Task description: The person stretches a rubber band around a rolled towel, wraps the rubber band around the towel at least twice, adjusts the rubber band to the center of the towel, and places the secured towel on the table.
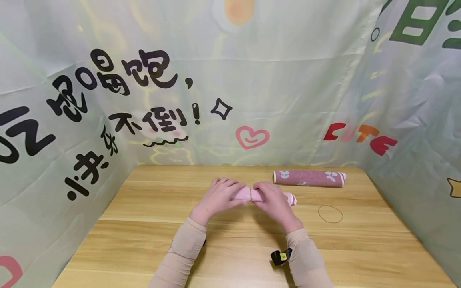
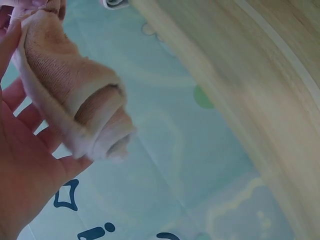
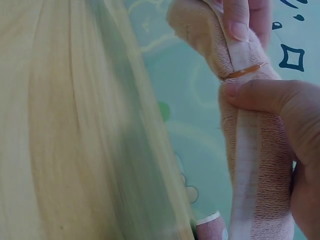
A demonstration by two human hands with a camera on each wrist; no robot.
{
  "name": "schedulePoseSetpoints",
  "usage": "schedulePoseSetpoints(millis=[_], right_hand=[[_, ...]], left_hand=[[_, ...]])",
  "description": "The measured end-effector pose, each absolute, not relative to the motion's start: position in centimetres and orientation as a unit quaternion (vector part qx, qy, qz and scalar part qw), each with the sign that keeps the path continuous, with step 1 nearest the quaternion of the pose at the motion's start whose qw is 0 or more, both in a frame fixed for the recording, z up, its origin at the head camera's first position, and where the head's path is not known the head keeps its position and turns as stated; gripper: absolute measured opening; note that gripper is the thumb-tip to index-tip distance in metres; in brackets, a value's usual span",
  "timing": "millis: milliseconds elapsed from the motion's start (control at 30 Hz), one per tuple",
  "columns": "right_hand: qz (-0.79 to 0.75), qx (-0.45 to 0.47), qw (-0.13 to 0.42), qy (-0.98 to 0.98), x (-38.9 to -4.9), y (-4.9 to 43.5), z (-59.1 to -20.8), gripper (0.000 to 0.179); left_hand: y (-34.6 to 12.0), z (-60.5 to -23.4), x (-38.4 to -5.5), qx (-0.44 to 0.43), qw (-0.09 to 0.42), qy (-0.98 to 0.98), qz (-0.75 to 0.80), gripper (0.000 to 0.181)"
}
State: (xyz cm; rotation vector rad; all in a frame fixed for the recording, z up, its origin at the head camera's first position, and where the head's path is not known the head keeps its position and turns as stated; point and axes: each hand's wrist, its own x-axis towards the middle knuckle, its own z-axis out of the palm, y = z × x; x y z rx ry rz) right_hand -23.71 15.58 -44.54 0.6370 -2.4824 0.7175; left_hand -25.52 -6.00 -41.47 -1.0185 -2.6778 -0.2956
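Observation:
A pink rolled towel [image 1: 242, 194] is held above the table between both hands. Around its middle sits a tan rubber band [image 3: 243, 72], which pinches the roll in slightly. My left hand [image 1: 222, 197] grips the roll on the left of the band; in the left wrist view the layered towel end [image 2: 107, 120] sticks out past the fingers. My right hand [image 1: 275, 202] grips it on the right of the band, its thumb lying along the towel's pale edge strip close to the band in the right wrist view.
A darker mauve rolled towel [image 1: 309, 178] with pale flower shapes lies at the back right of the wooden table [image 1: 144, 240]. In front of it lies a loose rubber band [image 1: 330, 214]. Printed cloth [image 1: 288, 100] hangs behind and at both sides.

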Motion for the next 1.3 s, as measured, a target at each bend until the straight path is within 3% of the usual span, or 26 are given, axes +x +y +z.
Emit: schedulePoseSetpoints(millis=[367,733,1133,1300], right_hand=[[0.230,0.240,0.299,-0.895,-23.6,15.0,-44.7,0.042],[0.270,0.259,0.306,-0.875,-23.7,14.7,-44.9,0.049],[0.330,0.249,0.325,-0.850,-23.6,14.3,-44.6,0.013],[0.386,0.228,0.309,-0.839,-23.6,13.7,-44.5,0.007]], left_hand=[[-6.1,-41.5,-25.5,-0.344,0.139,-0.921,-0.122,0.049],[-6.4,-41.6,-25.5,-0.354,0.264,-0.893,-0.091,0.031],[-6.3,-41.8,-25.8,-0.372,0.325,-0.866,-0.076,0.026],[-6.2,-41.8,-25.9,-0.378,0.353,-0.852,-0.081,0.023]])
